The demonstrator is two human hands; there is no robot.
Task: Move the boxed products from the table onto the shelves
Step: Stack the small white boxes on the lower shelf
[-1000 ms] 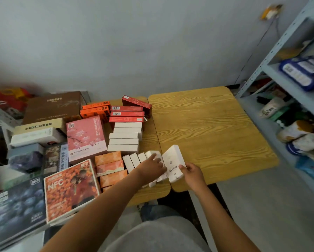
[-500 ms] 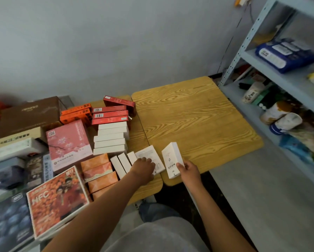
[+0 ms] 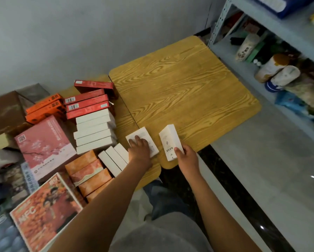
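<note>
My right hand [image 3: 186, 157] pinches a small white box [image 3: 170, 141] by its near end, over the table [image 3: 179, 91] edge. My left hand [image 3: 140, 149] lies on a flat box [image 3: 143, 136]. Both look light, stiff cardboard; grip the long sides.

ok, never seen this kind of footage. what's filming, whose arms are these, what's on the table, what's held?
No machine here: a person wears one wide-angle camera on the head, looking down at their own bare arms. The right hand grips a white box standing on the right table. The left hand lies on a second, flat white box at the seam between the tables. Left of it lie more white boxes, red boxes, orange boxes and a pink box. The shelves on the right already hold goods.
</note>
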